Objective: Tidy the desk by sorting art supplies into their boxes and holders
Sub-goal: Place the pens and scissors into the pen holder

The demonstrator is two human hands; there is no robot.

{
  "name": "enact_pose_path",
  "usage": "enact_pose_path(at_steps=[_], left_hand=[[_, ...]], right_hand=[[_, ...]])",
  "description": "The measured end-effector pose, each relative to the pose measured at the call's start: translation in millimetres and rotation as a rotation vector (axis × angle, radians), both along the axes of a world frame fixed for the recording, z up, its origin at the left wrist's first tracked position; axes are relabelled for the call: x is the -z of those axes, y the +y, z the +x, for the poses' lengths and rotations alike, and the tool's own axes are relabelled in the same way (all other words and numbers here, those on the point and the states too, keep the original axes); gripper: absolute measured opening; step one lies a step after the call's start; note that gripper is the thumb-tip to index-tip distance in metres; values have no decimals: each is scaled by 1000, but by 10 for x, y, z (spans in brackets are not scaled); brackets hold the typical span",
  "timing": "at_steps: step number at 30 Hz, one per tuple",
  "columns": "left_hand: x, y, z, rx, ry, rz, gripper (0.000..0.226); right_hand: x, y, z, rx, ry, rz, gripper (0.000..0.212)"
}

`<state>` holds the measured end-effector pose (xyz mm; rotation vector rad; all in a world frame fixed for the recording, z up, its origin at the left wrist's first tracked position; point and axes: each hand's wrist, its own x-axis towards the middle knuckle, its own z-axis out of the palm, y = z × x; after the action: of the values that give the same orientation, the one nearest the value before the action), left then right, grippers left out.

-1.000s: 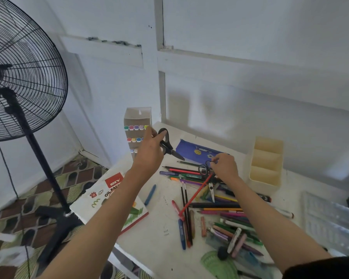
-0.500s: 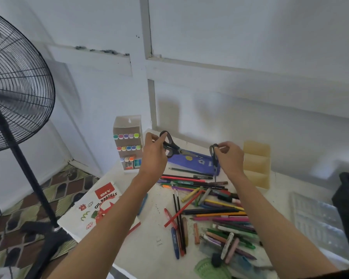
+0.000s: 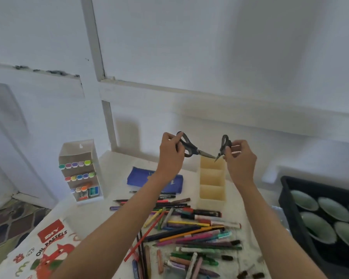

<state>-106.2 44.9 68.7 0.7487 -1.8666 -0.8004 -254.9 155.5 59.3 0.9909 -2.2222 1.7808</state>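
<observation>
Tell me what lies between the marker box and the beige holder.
Head view: a flat blue packet lies there, the left forearm crossing over it.

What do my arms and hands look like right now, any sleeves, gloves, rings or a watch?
Both hands are bare: the left hand and right hand wear no gloves, and no rings can be made out. The left forearm and right forearm are uncovered down to the picture's edge, with no sleeve, watch or bracelet in view.
</observation>
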Motion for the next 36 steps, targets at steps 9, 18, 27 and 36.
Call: enact_pose_path(at_steps=[9, 18, 27, 36], left_hand=[[210, -18, -492, 212, -345, -35, 27], [517, -375, -31, 233, -499, 120, 36], [1078, -165, 671, 283, -730, 171, 21], [1374, 251, 43, 349, -885, 68, 21]], right_hand=[[285, -39, -125, -174, -151, 215, 18], [560, 87, 163, -252, 68, 264, 17], [1169, 486, 378, -333, 108, 601, 11], [1356, 486, 404, -346, 261, 1010, 26]])
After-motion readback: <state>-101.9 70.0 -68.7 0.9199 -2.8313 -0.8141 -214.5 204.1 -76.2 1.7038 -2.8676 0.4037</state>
